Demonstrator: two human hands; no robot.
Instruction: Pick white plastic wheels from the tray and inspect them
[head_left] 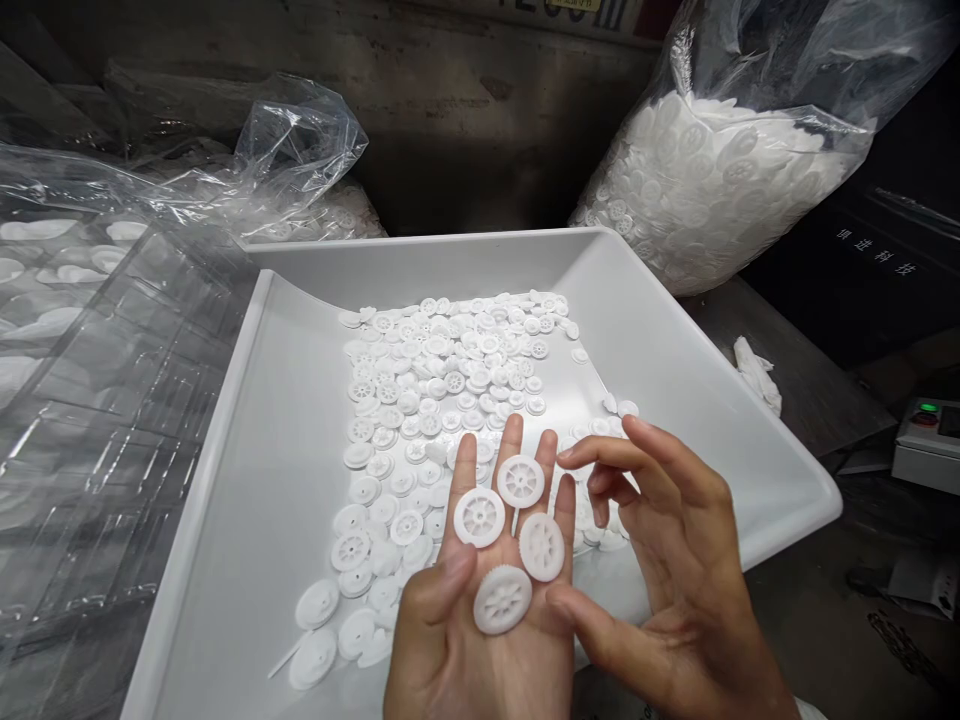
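Observation:
Palm up over the tray, my left hand (510, 650) bears several white plastic gears (503, 600), flat round wheels with spokes and small hubs. Its fingers are stretched out, and the thumb tip lies by the rim of the leftmost gear (479, 517). My right hand (667, 540) is just to the right, fingers bent and apart, with nothing seen between them. Its thumb tip reaches the edge of the left palm, near the lower gears. Beneath both hands, a large pile of similar white gears (450, 385) covers the floor of a white tray (675, 330).
A clear bag full of white gears (697, 180) stands behind the tray at right. On the left are transparent plastic trays (112, 480) and another clear bag (300, 160). A small box with a green light (930, 440) sits at far right.

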